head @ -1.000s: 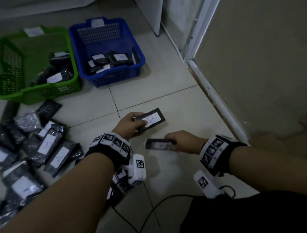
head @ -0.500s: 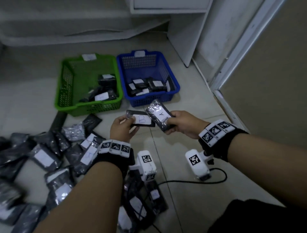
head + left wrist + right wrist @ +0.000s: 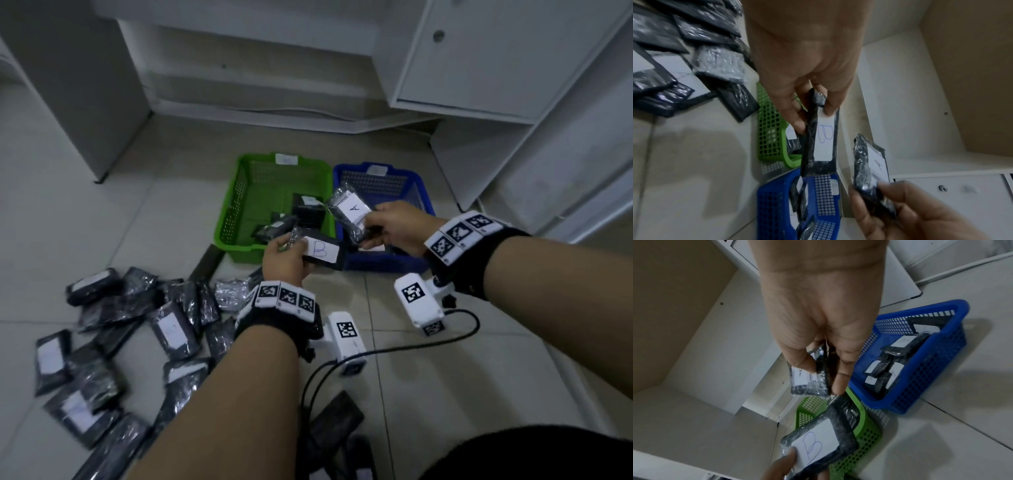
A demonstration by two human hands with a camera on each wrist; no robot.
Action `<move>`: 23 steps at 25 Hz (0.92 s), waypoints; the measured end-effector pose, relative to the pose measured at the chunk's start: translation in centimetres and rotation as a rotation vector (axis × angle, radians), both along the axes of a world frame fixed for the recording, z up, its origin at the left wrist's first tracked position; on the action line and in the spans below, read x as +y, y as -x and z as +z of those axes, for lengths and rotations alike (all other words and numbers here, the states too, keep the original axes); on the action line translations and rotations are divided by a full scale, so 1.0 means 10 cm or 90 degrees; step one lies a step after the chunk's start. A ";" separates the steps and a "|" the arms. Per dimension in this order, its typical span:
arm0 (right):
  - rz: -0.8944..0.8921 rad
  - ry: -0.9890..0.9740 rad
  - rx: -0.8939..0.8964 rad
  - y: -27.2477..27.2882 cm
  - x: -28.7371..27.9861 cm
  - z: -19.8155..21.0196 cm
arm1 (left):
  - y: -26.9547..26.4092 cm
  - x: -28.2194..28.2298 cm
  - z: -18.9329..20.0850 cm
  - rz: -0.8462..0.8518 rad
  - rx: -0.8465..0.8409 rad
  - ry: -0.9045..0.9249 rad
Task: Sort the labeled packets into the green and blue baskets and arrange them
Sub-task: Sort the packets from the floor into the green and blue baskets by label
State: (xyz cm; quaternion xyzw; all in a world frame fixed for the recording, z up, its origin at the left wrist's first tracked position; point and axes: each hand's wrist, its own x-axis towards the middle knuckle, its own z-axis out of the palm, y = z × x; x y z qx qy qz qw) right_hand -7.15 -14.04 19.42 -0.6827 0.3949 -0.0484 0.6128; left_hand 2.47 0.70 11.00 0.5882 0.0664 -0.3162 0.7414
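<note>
- Packets are up in both hands: the left hand (image 3: 284,255) pinches the B packet (image 3: 320,251) by its near end, low over the near rim of the green basket (image 3: 236,209).
- Right hand (image 3: 394,224) has its fingers curled round the A packet (image 3: 349,210), held up over the seam between the green basket and the blue basket (image 3: 421,192).
- Judgement call: the blue basket's tag reads A in the left wrist view, so A probably drops right and B left.
- To do it well, lower each packet flat and label-up beside those already in, not tossed on edge.
- The hands sit close together, so release 1 at a time to avoid a clash.
- Count: 2 baskets, 2 packets in hand.
- Green holds about 3 packets, partly hidden; blue shows at least 4 in the right wrist view.
- Loose floor pile (image 3: 137,329) at near left: well over 12, too overlapped to count exactly.
</note>
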 end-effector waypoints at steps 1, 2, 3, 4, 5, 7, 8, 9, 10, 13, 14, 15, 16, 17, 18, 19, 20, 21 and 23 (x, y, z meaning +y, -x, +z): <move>-0.002 0.006 0.004 -0.02 -0.11 -0.03 | -0.06 -0.08 -0.03 -0.003 -0.015 -0.008; -0.002 0.015 0.011 -0.04 -0.26 -0.08 | -0.12 -0.19 -0.06 -0.007 -0.017 -0.012; -0.011 0.023 0.019 -0.04 -0.39 -0.14 | -0.16 -0.28 -0.09 -0.003 -0.008 -0.011; -0.022 0.041 0.027 -0.05 -0.59 -0.24 | -0.21 -0.41 -0.12 0.017 -0.003 -0.012; -0.035 0.063 0.033 -0.07 -0.77 -0.33 | -0.26 -0.54 -0.17 0.044 -0.004 -0.015; -0.063 0.154 0.071 -0.17 -1.11 -0.57 | -0.38 -0.74 -0.29 0.076 -0.033 -0.033; -0.068 0.193 0.090 -0.23 -1.27 -0.71 | -0.43 -0.81 -0.36 0.095 -0.051 -0.051; -0.065 0.212 0.098 -0.32 -1.43 -0.84 | -0.50 -0.91 -0.45 0.126 -0.064 -0.078; -0.057 0.221 0.098 -0.42 -1.57 -0.98 | -0.55 -1.01 -0.53 0.162 -0.067 -0.110; -0.008 0.266 0.110 -0.68 -1.84 -1.39 | -0.69 -1.22 -0.65 0.221 -0.098 -0.195; 0.013 0.292 0.125 -0.76 -1.91 -1.50 | -0.71 -1.29 -0.68 0.221 -0.121 -0.219; 0.022 0.308 0.129 -0.81 -1.95 -1.58 | -0.72 -1.37 -0.71 0.215 -0.139 -0.234; 0.018 0.315 0.120 -0.86 -1.99 -1.64 | -0.70 -1.42 -0.71 0.202 -0.165 -0.255; 0.013 0.317 0.111 -0.89 -2.04 -1.68 | -0.71 -1.47 -0.75 0.193 -0.177 -0.275; 0.011 0.318 0.103 -0.93 -2.08 -1.72 | -0.72 -1.50 -0.78 0.194 -0.186 -0.294; 0.013 0.320 0.105 -0.98 -2.10 -1.74 | -0.73 -1.52 -0.80 0.205 -0.183 -0.302; 0.018 0.335 0.118 -1.02 -2.13 -1.77 | -0.73 -1.52 -0.79 0.212 -0.189 -0.315; 0.002 0.335 0.136 -1.04 -2.12 -1.77 | -0.74 -1.51 -0.80 0.210 -0.195 -0.330; -0.034 0.362 0.176 -1.03 -2.03 -1.81 | -0.73 -1.44 -0.78 0.231 -0.210 -0.347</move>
